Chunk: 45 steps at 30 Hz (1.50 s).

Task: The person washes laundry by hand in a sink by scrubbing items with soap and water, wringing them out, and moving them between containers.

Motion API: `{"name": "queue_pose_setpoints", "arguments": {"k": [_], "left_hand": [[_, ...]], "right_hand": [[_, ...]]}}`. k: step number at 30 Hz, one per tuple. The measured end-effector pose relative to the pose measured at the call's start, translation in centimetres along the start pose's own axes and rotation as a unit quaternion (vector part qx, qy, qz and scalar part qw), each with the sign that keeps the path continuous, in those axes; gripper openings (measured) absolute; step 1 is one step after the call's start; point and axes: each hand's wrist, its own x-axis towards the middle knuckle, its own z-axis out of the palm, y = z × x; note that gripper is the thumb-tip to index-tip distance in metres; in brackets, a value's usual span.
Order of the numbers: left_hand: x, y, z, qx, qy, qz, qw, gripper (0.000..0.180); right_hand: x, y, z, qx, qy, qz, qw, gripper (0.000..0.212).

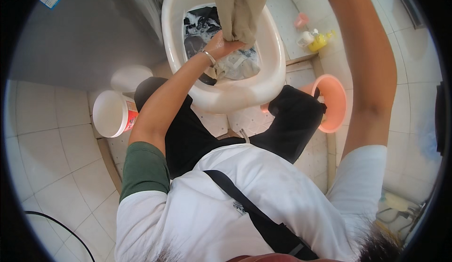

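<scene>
A beige garment (235,12), which looks like trousers, hangs down from the top edge over a white basin (226,97). Its gathered lower end is in the grip of my left hand (223,47), which has a bracelet at the wrist. My right arm reaches up along the right side and leaves the picture at the top, so that hand is out of sight. In the basin, below my left hand, lie wet dark clothes (201,19) with suds and a pale cloth (245,65).
A pink bucket (335,102) stands by my right knee, a white bucket (109,116) by my left. Beyond the pink bucket are a white bottle (305,39), a yellow bottle (318,42) and a pink cup (302,20). A large grey panel (94,31) borders the basin's left.
</scene>
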Motion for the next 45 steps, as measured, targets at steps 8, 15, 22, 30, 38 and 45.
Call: {"name": "queue_pose_setpoints", "arguments": {"k": [8, 15, 22, 30, 38, 45], "left_hand": [[0.7, -7.9, 3.7, -0.104, -0.036, -0.25, 0.962, 0.042], [2.0, -9.5, 3.5, -0.39, 0.192, -0.386, 0.813, 0.033], [3.0, -10.6, 4.6, -0.366, 0.154, -0.397, 0.828, 0.037], [4.2, -5.4, -0.2, -0.148, 0.098, -0.331, 0.927, 0.032], [3.7, -3.3, -8.0, -0.099, 0.398, -0.093, 0.907, 0.019], [3.5, -1.7, -7.5, -0.252, 0.361, -0.121, 0.89, 0.016]], "right_hand": [[0.0, 22.5, -12.5, -0.278, 0.026, 0.13, 0.951, 0.017], [-16.9, 28.1, -14.6, -0.205, -0.014, 0.492, 0.846, 0.074], [-26.6, 29.2, -13.2, -0.1, -0.126, 0.551, 0.819, 0.053], [-19.4, 26.4, -10.8, -0.222, -0.107, 0.367, 0.897, 0.026], [-3.6, 18.8, -9.3, -0.34, -0.24, 0.154, 0.896, 0.021], [0.8, 11.4, -3.7, -0.295, -0.125, 0.079, 0.944, 0.006]]}}
